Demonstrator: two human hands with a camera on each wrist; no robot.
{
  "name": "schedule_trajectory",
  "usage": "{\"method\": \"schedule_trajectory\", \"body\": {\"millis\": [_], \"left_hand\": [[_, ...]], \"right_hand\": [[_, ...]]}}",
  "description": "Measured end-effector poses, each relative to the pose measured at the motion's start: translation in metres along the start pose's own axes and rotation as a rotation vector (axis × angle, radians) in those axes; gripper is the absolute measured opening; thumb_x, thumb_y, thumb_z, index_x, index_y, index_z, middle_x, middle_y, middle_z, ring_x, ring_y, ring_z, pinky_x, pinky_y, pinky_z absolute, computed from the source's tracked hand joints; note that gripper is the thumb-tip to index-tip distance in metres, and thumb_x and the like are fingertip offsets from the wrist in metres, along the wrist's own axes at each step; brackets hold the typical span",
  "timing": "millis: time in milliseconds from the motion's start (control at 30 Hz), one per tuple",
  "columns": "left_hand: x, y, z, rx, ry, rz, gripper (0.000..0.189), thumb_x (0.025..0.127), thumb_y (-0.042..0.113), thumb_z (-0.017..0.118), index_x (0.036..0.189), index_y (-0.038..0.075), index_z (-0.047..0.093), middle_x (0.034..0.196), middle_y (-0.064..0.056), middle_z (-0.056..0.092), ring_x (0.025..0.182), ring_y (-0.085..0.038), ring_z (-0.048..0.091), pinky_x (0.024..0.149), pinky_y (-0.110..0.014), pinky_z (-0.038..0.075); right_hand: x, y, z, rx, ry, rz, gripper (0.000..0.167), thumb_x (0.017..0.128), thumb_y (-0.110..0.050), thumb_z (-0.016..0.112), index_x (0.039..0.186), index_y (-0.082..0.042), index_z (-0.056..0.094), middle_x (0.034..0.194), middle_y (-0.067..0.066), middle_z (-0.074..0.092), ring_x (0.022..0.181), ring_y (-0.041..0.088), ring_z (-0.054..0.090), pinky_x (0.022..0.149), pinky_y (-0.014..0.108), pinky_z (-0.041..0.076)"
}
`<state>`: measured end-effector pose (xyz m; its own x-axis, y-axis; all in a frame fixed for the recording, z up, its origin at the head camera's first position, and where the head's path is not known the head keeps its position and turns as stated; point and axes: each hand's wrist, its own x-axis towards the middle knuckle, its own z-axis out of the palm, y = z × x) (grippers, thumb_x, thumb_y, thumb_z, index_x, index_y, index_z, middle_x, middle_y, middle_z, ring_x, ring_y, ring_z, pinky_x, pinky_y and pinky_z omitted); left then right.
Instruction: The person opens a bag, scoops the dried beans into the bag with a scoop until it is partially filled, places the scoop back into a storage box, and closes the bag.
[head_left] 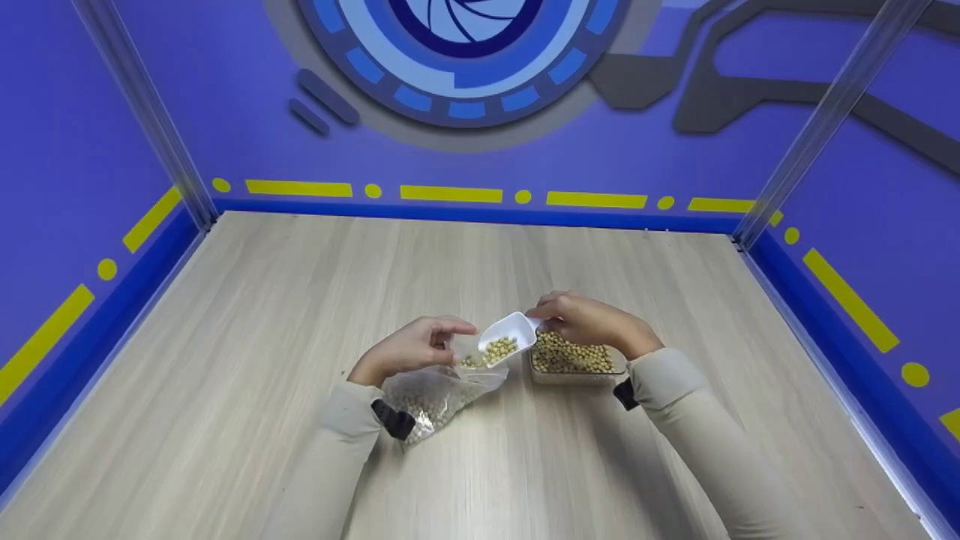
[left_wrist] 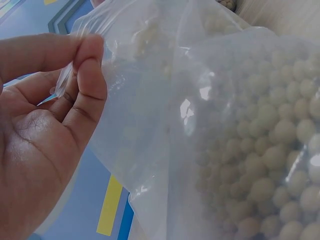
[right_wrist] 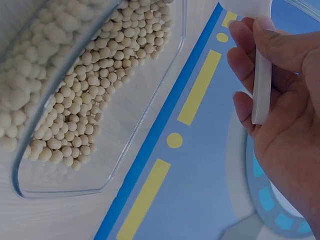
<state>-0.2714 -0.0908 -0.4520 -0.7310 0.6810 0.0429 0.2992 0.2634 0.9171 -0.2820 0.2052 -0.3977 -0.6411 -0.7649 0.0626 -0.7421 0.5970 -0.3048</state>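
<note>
A white scoop (head_left: 510, 337) carries a small heap of pale round beans above the mouth of a clear plastic bag (head_left: 435, 397). My right hand (head_left: 581, 321) grips its handle (right_wrist: 262, 90) between thumb and fingers. With thumb and fingertips, my left hand (left_wrist: 55, 110) pinches the bag's upper edge, and more beans (left_wrist: 270, 150) fill the bag's lower part. Below my right hand stands a clear rectangular container (head_left: 576, 379) with many beans (right_wrist: 95, 85) in it; in the right wrist view they lie toward one side.
The bag and container stand on a pale wooden table (head_left: 300, 277). Blue panels (head_left: 225, 135) with yellow marks enclose its back and sides. Black straps with small devices (head_left: 394, 420) sit at both wrists.
</note>
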Motion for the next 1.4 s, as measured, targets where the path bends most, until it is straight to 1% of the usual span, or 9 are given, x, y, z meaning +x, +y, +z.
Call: {"method": "schedule_trajectory", "body": {"millis": [67, 467, 633, 800, 967, 1067, 1200, 1300, 1400], "left_hand": [[0.0, 0.0, 0.0, -0.003, -0.004, 0.0, 0.049, 0.082, -0.007, 0.059, 0.131, -0.006, 0.054, 0.101, -0.033, 0.055, 0.07, -0.009, 0.043, 0.06, -0.018, 0.039], [-0.003, 0.001, -0.002, 0.008, 0.004, 0.01, 0.05, 0.081, -0.005, 0.059, 0.13, -0.007, 0.055, 0.11, -0.029, 0.059, 0.073, -0.009, 0.045, 0.062, -0.018, 0.041], [-0.003, 0.001, -0.003, -0.002, 0.0, 0.004, 0.049, 0.081, -0.005, 0.059, 0.13, -0.007, 0.054, 0.104, -0.027, 0.059, 0.072, -0.008, 0.047, 0.061, -0.017, 0.042], [-0.004, 0.003, -0.005, 0.003, 0.011, 0.002, 0.048, 0.083, -0.003, 0.062, 0.13, -0.007, 0.055, 0.098, -0.029, 0.057, 0.07, -0.008, 0.045, 0.061, -0.017, 0.041], [-0.005, 0.003, -0.006, 0.009, 0.011, 0.011, 0.047, 0.083, -0.001, 0.064, 0.129, -0.007, 0.056, 0.103, -0.032, 0.056, 0.069, -0.008, 0.043, 0.061, -0.018, 0.04], [-0.004, 0.004, -0.006, 0.011, 0.009, 0.011, 0.047, 0.083, -0.001, 0.065, 0.129, -0.006, 0.056, 0.092, -0.02, 0.058, 0.068, -0.008, 0.044, 0.061, -0.018, 0.041], [-0.004, 0.004, -0.007, 0.009, -0.001, 0.004, 0.048, 0.083, -0.002, 0.064, 0.13, -0.006, 0.055, 0.078, 0.001, 0.054, 0.066, -0.006, 0.046, 0.06, -0.018, 0.043], [-0.004, 0.004, -0.007, 0.002, -0.008, 0.003, 0.048, 0.084, -0.003, 0.064, 0.131, -0.007, 0.054, 0.077, 0.004, 0.054, 0.066, -0.006, 0.048, 0.061, -0.018, 0.044], [-0.005, 0.004, -0.007, 0.0, -0.008, 0.004, 0.048, 0.085, -0.003, 0.063, 0.131, -0.007, 0.054, 0.078, 0.001, 0.054, 0.065, -0.006, 0.046, 0.06, -0.019, 0.044]], "right_hand": [[0.0, -0.001, 0.0, 0.0, -0.003, 0.003, 0.028, 0.087, 0.006, 0.06, 0.113, 0.001, 0.069, 0.096, 0.013, 0.068, 0.088, 0.025, 0.063, 0.076, 0.038, 0.054], [0.001, -0.003, -0.002, -0.021, 0.002, -0.013, 0.028, 0.087, 0.007, 0.06, 0.112, 0.0, 0.07, 0.095, 0.013, 0.068, 0.087, 0.025, 0.063, 0.076, 0.037, 0.055], [0.002, -0.003, -0.002, -0.02, 0.0, -0.002, 0.028, 0.087, 0.006, 0.061, 0.113, 0.0, 0.07, 0.098, 0.014, 0.069, 0.089, 0.026, 0.064, 0.077, 0.037, 0.055], [0.001, 0.0, -0.002, 0.029, 0.002, -0.011, 0.027, 0.087, 0.006, 0.059, 0.111, 0.001, 0.069, 0.097, 0.014, 0.068, 0.087, 0.025, 0.063, 0.077, 0.038, 0.054], [-0.001, 0.003, -0.001, 0.078, 0.007, -0.015, 0.026, 0.087, 0.007, 0.058, 0.109, 0.002, 0.069, 0.097, 0.014, 0.067, 0.086, 0.024, 0.061, 0.076, 0.039, 0.053], [-0.003, 0.005, -0.001, 0.106, 0.015, -0.015, 0.025, 0.087, 0.006, 0.058, 0.109, 0.002, 0.069, 0.099, 0.014, 0.068, 0.089, 0.025, 0.062, 0.078, 0.04, 0.053], [-0.007, 0.008, -0.001, 0.141, 0.023, 0.002, 0.025, 0.089, 0.004, 0.058, 0.111, 0.003, 0.069, 0.102, 0.015, 0.069, 0.093, 0.027, 0.064, 0.081, 0.041, 0.054], [-0.01, 0.01, 0.0, 0.165, 0.028, 0.037, 0.026, 0.09, 0.001, 0.058, 0.114, 0.004, 0.068, 0.106, 0.016, 0.069, 0.097, 0.029, 0.065, 0.083, 0.043, 0.054], [-0.015, 0.013, 0.0, 0.197, 0.038, 0.089, 0.028, 0.091, -0.001, 0.058, 0.117, 0.004, 0.067, 0.11, 0.016, 0.069, 0.099, 0.029, 0.065, 0.084, 0.043, 0.053]]}}
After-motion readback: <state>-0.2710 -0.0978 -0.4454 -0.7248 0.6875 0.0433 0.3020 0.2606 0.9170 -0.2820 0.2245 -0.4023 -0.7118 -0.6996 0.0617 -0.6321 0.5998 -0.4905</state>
